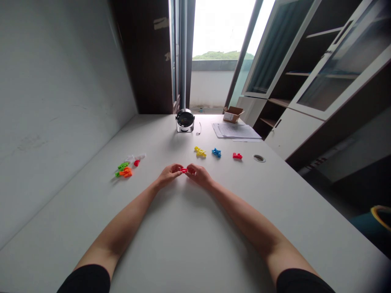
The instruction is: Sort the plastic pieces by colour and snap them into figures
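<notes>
Head view: left hand (169,174) and right hand (199,175) pinched a red piece (183,170), judged as two-handed manipulation; next move seemingly needed fine fingertip control.

We take the place for an office, or a similar workroom. Evidence: a long white desk (195,240) with a round fitting (259,158) set in its top; loose papers (236,131) and a small open carton (231,118) toward its far end. Alongside, we note a white cabinet (296,131) with shelves and glass doors.
</notes>
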Demonstrator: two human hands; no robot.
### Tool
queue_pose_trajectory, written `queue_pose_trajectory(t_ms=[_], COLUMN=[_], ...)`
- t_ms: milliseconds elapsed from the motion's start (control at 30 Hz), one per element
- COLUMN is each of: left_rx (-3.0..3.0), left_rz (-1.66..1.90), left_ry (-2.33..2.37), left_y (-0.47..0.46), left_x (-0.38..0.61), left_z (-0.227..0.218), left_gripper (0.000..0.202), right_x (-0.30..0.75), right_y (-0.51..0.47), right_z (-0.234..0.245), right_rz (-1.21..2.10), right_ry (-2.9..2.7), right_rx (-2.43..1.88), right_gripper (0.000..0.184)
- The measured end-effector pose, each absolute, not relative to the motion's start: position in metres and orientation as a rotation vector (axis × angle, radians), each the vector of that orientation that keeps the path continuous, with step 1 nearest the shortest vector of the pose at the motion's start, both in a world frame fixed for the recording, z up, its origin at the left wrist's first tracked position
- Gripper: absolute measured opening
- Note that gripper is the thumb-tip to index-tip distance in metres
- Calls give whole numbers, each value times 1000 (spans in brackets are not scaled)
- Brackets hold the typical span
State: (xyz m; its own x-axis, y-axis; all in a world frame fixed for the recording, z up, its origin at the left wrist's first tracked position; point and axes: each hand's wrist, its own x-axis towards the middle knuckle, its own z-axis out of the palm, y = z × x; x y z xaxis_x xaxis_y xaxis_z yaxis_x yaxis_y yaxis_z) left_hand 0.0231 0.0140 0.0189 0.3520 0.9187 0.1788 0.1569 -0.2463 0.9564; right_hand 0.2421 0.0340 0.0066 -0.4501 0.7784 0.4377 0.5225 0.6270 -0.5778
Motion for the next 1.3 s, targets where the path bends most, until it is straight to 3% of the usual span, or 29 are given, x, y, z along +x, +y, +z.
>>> queue_pose_trajectory(t_ms=[367, 700, 1300], left_rx=[1653, 1730, 1843], left_rz=[1021, 980, 955], left_ry=[1026, 1072, 1091], left_y=[15, 19, 15], left_x=[25, 24, 24], left_z=[21, 18, 17], left_gripper=[40, 40, 33], right_x=[243, 243, 242], right_y=[33, 33, 31], right_z=[9, 9, 11], right_rz=[491, 440, 436], right_ry=[-2174, -2190, -2201], right_rx=[-976, -949, -971], right_gripper=[26, 11, 22])
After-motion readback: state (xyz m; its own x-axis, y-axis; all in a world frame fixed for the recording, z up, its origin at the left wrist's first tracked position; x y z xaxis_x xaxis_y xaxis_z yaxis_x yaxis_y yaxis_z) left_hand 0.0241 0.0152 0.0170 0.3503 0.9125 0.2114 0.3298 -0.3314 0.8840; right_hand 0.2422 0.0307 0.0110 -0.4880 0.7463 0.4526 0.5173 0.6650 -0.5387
